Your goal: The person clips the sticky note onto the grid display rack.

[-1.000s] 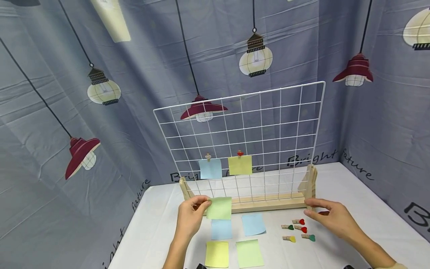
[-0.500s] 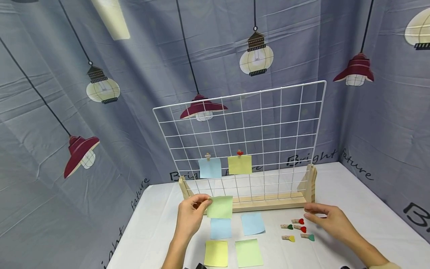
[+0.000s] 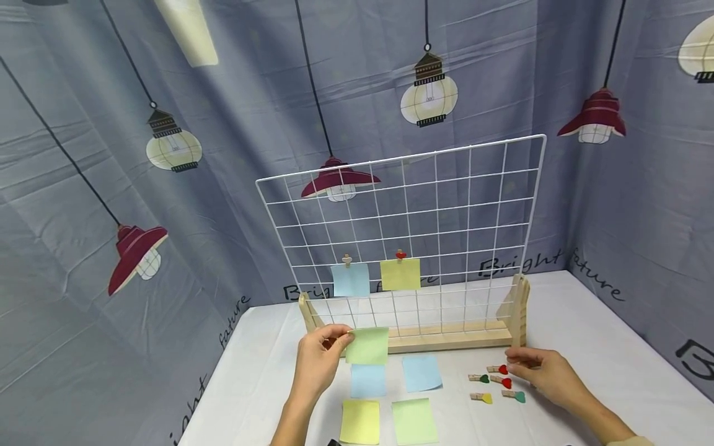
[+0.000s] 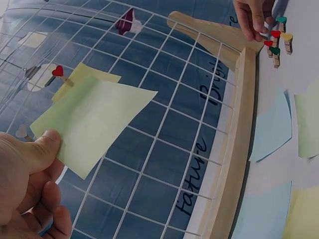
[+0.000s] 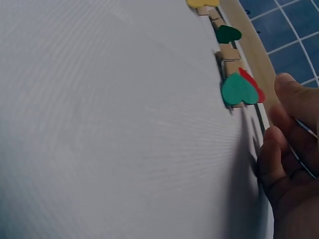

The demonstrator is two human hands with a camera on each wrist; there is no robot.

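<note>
My left hand [image 3: 317, 364] pinches a pale green sticky note [image 3: 367, 345] by its left edge, holding it up before the lower left of a white wire grid [image 3: 454, 226]. In the left wrist view, the thumb lies on the corner of that note [image 4: 102, 122]. On the grid hang a blue note [image 3: 351, 280] under a white-heart clothespin and a yellow note [image 3: 400, 275] under a red-heart one. My right hand [image 3: 549, 376] has relaxed, slightly bent fingers, its fingertips right beside a red-heart mini clothespin [image 3: 498, 369]; nothing shows between them in the right wrist view.
Several more heart clothespins lie close by, including a yellow one [image 3: 481, 397] and a teal one [image 3: 514, 395]. Two blue notes, a yellow note [image 3: 360, 422] and a green note [image 3: 415, 421] lie on the white table [image 3: 251, 365]. The grid stands in a wooden base [image 3: 452, 340].
My right hand has come down and slightly inward toward the red-heart clothespins, its fingertips closer together. The left hand keeps the green note nearly still.
</note>
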